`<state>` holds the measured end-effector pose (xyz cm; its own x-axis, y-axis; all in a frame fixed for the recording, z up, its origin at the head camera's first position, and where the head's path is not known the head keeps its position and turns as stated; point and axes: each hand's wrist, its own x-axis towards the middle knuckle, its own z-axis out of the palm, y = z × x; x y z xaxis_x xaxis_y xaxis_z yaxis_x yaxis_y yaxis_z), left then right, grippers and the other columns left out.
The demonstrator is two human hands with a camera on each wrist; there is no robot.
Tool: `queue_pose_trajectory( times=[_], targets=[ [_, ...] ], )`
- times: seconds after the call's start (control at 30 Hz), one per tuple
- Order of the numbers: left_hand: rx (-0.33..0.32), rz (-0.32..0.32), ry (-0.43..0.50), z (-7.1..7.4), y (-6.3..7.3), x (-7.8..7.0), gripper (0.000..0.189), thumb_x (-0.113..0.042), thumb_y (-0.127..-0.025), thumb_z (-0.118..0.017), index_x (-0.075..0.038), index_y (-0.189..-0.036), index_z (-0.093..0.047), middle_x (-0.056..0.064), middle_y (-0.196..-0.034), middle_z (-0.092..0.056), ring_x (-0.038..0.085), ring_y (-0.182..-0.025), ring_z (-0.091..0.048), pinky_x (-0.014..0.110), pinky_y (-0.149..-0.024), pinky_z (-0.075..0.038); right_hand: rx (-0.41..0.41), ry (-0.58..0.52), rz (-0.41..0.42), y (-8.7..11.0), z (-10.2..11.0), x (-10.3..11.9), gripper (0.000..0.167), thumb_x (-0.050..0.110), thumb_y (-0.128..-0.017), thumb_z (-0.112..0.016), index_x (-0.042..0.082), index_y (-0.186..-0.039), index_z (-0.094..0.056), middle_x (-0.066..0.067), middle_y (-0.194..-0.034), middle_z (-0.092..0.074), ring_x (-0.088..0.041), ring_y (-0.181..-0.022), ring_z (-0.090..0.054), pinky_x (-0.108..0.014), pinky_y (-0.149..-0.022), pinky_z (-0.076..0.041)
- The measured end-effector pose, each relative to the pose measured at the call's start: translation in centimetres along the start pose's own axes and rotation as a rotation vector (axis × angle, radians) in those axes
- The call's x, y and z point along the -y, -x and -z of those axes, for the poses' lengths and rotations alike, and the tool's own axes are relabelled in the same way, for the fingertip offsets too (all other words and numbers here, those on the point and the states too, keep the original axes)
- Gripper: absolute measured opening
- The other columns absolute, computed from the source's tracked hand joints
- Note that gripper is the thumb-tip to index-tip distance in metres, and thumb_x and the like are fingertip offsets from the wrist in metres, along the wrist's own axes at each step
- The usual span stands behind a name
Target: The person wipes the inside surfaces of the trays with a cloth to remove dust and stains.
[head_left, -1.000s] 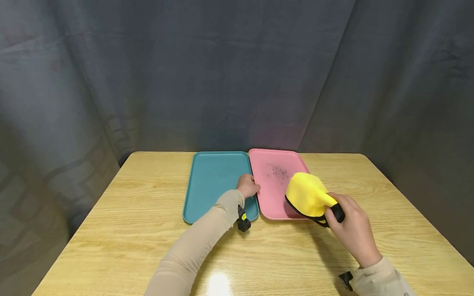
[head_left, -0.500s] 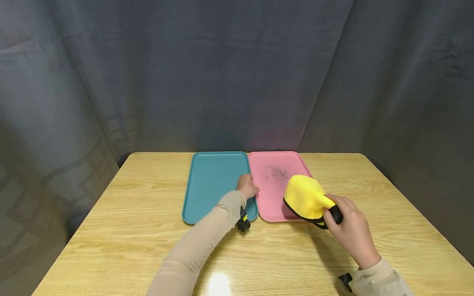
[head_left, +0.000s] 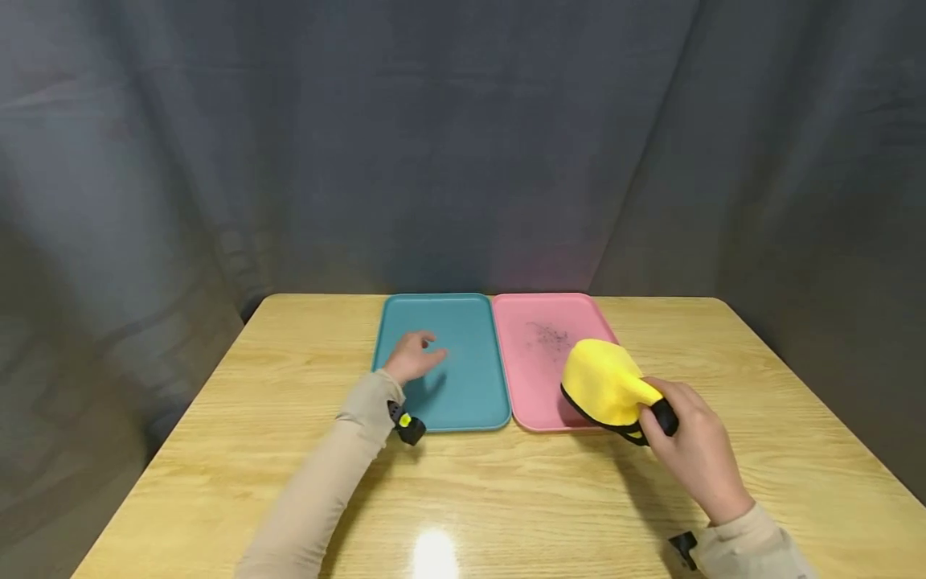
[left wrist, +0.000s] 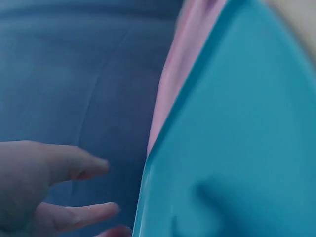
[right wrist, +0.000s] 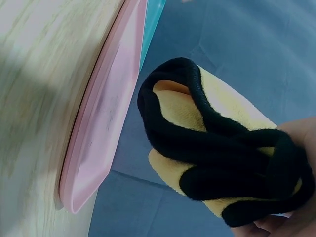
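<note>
Right fingers (head_left: 674,392) pinch yellow cloth (head_left: 600,380) at one end.

A pale wooden table (head_left: 217,450) with rounded far corners shows streaky grain and a bright glare (head_left: 434,555) on its near part. A dark grey curtain (head_left: 434,145), creased and folded, hangs behind it and along both sides.

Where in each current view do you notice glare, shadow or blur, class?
Head view: white glare on the pale wood-grained table, near the picture's bottom edge, and the left hand's shadow on the smooth rectangular teal tray; left wrist view: soft-edged shadow on that tray, blurry overall; right wrist view: dim, diffuse shadow on the table, while the black-edged yellow cloth looks fairly crisp.
</note>
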<state>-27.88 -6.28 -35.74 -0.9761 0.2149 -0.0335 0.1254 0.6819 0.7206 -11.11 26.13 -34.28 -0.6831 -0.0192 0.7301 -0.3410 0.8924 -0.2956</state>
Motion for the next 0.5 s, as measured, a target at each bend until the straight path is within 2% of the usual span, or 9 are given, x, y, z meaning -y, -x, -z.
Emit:
queue_pose_trajectory(
  times=[0.1,0.2,0.33,0.43,0.5],
  targets=[
    [-0.018,0.090,-0.033,2.1,0.7,2.5,0.050,-0.027,-0.094,-0.052,0.002,-0.135,-0.045,0.027,-0.137,-0.041,0.040,-0.121,-0.046,0.049,-0.093,-0.047,-0.010,-0.006,0.008,-0.2,-0.1,-0.1,0.035,-0.008,-0.069,-0.069,-0.006,-0.103,-0.064,-0.018,-0.091,-0.065,-0.031,-0.081,-0.061,-0.015,-0.073,-0.039],
    [-0.043,0.152,-0.038,3.0,1.3,4.4,0.050,-0.025,-0.094,-0.052,0.006,-0.133,-0.043,0.030,-0.133,-0.040,0.042,-0.117,-0.047,0.048,-0.090,-0.048,-0.014,-0.007,0.013,-0.4,-0.1,-0.2,0.035,-0.008,-0.068,-0.069,-0.005,-0.103,-0.064,-0.018,-0.090,-0.065,-0.030,-0.079,-0.060,-0.016,-0.072,-0.040],
    [-0.034,0.184,0.047,3.1,1.4,5.9,0.053,-0.021,-0.092,-0.056,0.011,-0.131,-0.041,0.031,-0.129,-0.046,0.038,-0.107,-0.055,0.042,-0.084,-0.053,-0.002,-0.003,0.017,-0.5,-0.2,-0.3,0.036,-0.007,-0.068,-0.069,-0.005,-0.103,-0.064,-0.018,-0.091,-0.065,-0.031,-0.079,-0.061,-0.016,-0.071,-0.040],
    [-0.039,0.209,0.129,2.9,1.3,6.6,0.053,-0.018,-0.090,-0.060,0.011,-0.131,-0.042,0.031,-0.131,-0.047,0.036,-0.098,-0.061,0.037,-0.079,-0.055,0.016,-0.004,0.017,-0.4,-0.2,-0.3,0.036,-0.007,-0.068,-0.070,-0.004,-0.104,-0.065,-0.018,-0.091,-0.065,-0.032,-0.080,-0.062,-0.014,-0.071,-0.040],
    [-0.039,0.218,0.149,2.8,1.1,7.0,0.052,-0.015,-0.089,-0.060,0.011,-0.131,-0.044,0.031,-0.133,-0.046,0.034,-0.094,-0.063,0.036,-0.077,-0.056,0.030,0.000,0.014,-0.4,-0.2,-0.3,0.036,-0.007,-0.068,-0.070,-0.003,-0.104,-0.065,-0.018,-0.092,-0.065,-0.033,-0.080,-0.063,-0.016,-0.070,-0.042]
  ],
)
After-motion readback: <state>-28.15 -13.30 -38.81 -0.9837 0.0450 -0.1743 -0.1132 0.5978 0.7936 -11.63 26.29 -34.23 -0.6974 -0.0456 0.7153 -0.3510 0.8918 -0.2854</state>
